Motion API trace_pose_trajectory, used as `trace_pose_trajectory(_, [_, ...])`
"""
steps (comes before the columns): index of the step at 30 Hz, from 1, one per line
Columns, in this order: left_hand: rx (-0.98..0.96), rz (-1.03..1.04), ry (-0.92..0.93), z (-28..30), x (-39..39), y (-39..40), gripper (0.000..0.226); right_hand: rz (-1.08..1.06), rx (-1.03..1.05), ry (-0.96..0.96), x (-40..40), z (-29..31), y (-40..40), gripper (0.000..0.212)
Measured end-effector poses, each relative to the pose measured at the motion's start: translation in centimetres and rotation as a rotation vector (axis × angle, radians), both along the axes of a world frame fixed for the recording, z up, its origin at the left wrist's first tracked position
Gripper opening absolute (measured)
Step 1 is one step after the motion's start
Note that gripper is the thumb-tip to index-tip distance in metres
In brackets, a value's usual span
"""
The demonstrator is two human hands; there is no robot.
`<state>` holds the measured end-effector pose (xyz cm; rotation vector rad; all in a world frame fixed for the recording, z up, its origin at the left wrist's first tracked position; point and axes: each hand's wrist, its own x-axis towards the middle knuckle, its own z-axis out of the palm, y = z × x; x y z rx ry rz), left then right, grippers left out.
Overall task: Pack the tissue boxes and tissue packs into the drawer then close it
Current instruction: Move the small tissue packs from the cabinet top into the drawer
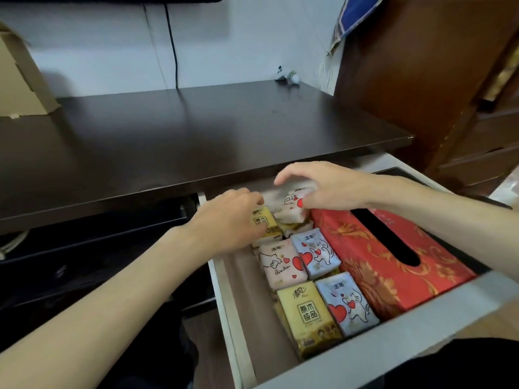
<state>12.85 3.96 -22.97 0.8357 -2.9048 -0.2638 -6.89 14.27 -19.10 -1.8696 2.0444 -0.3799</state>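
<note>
The white drawer (421, 329) stands pulled out under the dark desk. A red and gold tissue box (373, 265) lies along its right side. Left of the box, several small tissue packs lie in rows: a yellow pack (307, 315), two blue packs (346, 304) (316, 252) and a pink pack (280, 262). At the back of the drawer my right hand (328, 186) pinches a pink and white tissue pack (290, 210) above the others. My left hand (227, 220) rests with its fingers on a yellow pack (265, 226) beside it.
The dark desk top (196, 136) overhangs the drawer's back. A cardboard box (19, 80) sits at the desk's far left, a small figurine (289, 77) at its back right. A brown wooden cabinet (435, 80) stands to the right. A black cable (172, 46) hangs on the wall.
</note>
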Motion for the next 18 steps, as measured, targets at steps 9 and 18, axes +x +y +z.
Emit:
trace_pose_trajectory(9, [0.072, 0.011, -0.086, -1.1, -0.6, -1.2, 0.057, -0.111, 0.156, 0.367, 0.2, -1.8, -0.6, 0.062])
trace_pose_trajectory(18, [0.075, -0.014, -0.074, -1.4, -0.8, -1.3, 0.056, 0.011, 0.332, -0.114, -2.0, -0.9, -1.4, 0.087])
